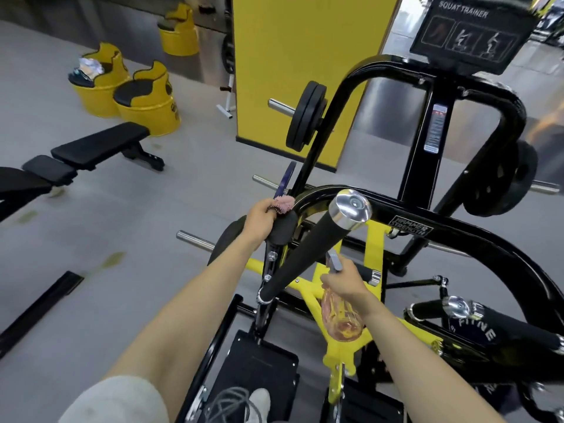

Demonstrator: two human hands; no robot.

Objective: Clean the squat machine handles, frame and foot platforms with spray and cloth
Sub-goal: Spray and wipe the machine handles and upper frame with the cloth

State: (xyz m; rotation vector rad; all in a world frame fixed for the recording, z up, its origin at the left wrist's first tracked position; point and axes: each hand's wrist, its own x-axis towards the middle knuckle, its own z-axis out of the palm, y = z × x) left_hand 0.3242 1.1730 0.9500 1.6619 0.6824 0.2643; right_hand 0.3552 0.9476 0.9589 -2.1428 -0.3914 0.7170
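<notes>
Both hands loaded: your left hand (262, 215) grips cloth (285, 204) on the pad (282, 228), right hand (345, 282) holds spray bottle (341, 319); handle (308, 254) slants between them, nearer right.

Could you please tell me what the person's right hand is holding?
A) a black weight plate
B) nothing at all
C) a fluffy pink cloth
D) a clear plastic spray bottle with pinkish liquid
D: the right hand grips the clear plastic spray bottle of pinkish liquid near its neck, while the fluffy pink cloth is held by the left hand against the black pad.
</notes>
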